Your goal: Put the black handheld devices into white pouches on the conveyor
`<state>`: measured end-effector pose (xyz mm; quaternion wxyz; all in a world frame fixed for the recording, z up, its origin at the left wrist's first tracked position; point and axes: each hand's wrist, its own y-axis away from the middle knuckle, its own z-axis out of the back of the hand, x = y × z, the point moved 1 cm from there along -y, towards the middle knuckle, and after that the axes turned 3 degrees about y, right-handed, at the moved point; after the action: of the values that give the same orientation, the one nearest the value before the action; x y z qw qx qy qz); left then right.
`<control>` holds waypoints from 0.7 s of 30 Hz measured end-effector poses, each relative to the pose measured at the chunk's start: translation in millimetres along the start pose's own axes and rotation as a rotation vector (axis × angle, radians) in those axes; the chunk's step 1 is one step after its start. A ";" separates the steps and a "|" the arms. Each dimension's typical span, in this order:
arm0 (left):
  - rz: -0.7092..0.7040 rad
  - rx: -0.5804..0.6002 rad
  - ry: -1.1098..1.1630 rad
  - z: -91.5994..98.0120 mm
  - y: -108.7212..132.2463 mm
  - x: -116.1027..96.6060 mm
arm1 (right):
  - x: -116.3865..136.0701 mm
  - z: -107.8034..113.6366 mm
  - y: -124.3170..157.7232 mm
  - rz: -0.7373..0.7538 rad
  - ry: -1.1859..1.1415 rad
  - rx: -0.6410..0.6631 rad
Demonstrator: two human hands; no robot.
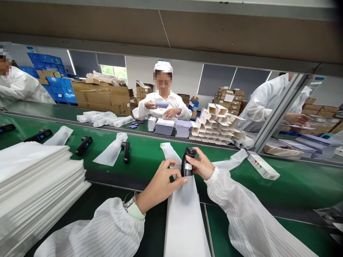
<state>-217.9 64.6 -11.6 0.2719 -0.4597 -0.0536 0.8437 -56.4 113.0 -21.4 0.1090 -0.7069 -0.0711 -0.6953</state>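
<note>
My right hand (201, 163) grips a black handheld device (187, 164), which has a rounded head and a silver patch on its side. The device stands upright over the near end of a stack of long white sleeves (186, 225). My left hand (163, 182) is closed at the mouth of the top sleeve, thumb on its edge and fingers curled beside the device. The device's lower end meets the sleeve; how far it goes in, I cannot tell. A loose white sleeve (170, 151) lies just behind my hands.
Several black devices (126, 151) and white sleeves lie along the green conveyor belt (144, 167). A tall stack of white sleeves (40, 178) stands at left. A printed white box (264, 166) lies at right. Across the belt, a co-worker (163, 100) sits behind stacked open cartons (211, 125).
</note>
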 end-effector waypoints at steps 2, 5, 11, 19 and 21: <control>0.039 -0.075 0.073 2.6 -1.7 -0.9 | -3.3 -3.6 1.8 0.019 -0.003 0.093; 0.039 -0.098 0.145 4.1 -1.9 -4.5 | -4.7 -5.8 6.1 0.002 0.066 0.313; 0.036 -0.080 0.205 3.4 2.5 -17.5 | 3.1 -12.1 24.5 -0.020 0.131 0.778; 0.080 -0.054 0.159 6.0 1.2 -7.0 | 30.7 42.3 9.5 0.103 0.196 0.225; 0.125 0.197 0.071 2.5 1.9 3.9 | 32.4 83.2 -4.4 0.161 0.207 -0.156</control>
<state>-222.3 65.5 -13.8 0.2643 -0.4628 0.0679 0.8434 23.8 136.6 10.4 0.1160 -0.6412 0.0514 -0.7568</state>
